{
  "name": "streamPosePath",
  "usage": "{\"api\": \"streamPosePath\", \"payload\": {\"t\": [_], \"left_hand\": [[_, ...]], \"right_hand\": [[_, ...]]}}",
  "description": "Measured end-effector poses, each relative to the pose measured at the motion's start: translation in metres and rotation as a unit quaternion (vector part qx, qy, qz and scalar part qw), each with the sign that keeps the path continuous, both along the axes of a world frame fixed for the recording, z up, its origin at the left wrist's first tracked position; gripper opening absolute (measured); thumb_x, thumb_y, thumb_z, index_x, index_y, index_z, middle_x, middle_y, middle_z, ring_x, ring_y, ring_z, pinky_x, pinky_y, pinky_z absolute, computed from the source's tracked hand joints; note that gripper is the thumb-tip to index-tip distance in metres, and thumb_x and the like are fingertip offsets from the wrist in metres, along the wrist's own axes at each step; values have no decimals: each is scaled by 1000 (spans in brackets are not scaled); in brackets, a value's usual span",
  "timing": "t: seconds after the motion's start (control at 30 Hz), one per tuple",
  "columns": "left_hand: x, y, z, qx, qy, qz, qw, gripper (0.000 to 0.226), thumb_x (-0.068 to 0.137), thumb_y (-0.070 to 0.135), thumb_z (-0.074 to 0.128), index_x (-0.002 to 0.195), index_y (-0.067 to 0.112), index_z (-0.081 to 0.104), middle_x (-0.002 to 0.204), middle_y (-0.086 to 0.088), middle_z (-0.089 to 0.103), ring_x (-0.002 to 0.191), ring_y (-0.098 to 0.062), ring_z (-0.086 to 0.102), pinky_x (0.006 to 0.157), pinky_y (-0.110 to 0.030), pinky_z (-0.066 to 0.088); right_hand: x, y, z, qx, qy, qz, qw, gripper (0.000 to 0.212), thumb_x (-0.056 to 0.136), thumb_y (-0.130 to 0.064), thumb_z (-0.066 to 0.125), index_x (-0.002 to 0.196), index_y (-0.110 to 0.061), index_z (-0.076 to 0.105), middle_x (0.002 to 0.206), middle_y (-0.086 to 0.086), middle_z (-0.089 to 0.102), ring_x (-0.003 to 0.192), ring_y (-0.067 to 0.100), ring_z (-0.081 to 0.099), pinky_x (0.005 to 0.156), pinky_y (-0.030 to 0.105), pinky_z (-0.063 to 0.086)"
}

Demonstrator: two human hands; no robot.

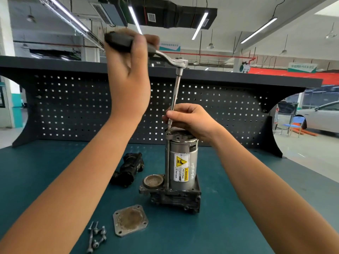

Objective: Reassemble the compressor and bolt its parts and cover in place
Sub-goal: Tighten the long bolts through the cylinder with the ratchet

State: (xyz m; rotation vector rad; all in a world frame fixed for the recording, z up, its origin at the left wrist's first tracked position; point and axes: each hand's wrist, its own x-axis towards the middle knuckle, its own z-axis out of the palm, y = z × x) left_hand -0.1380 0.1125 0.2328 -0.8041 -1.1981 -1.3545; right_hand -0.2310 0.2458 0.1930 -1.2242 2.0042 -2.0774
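Note:
The compressor [181, 167] stands upright on the green bench, a grey cylinder with a yellow warning label on a cast base. My left hand [128, 70] grips the black handle of a ratchet wrench [176, 63] held high above it. A long extension bar [174, 99] runs down from the ratchet head to a bolt at the cylinder's top left edge. My right hand [190, 120] pinches the lower end of that bar just above the cylinder top. A square metal cover plate [130, 219] lies flat in front, and several loose bolts [96, 235] lie to its left.
A black plastic part [128, 169] lies left of the compressor. A dark pegboard back panel [220, 110] rises behind the bench [229, 226]. A blue chair and a white car [322, 116] stand far off at the right.

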Motion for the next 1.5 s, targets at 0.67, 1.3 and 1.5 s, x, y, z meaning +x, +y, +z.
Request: {"api": "streamPosePath", "payload": {"t": [0.67,1.3,1.5], "left_hand": [[6,17,-6,-99,90,70,989,5,95,14,45,96,13,40,94,2,55,88,-6,59,82,-20,48],[3,17,-7,-134,110,14,985,11,94,10,46,99,15,37,97,-3,54,92,-6,58,87,-24,47],[-9,-8,-3,68,-30,-85,994,5,97,25,38,101,25,41,103,-1,62,101,-16,62,88,-31,49]], "right_hand": [[0,0,1,9,1,13,1000,8,69,-6,70,69,-13,74,73,2,73,68,11,69,65,22,57],[-6,0,2,10,1,25,1000,9,67,-5,70,68,-13,74,71,4,72,65,13,69,61,23,57],[-4,0,4,54,-14,26,998,16,87,-5,60,81,-14,72,74,-1,73,73,7,69,69,18,55]]}}
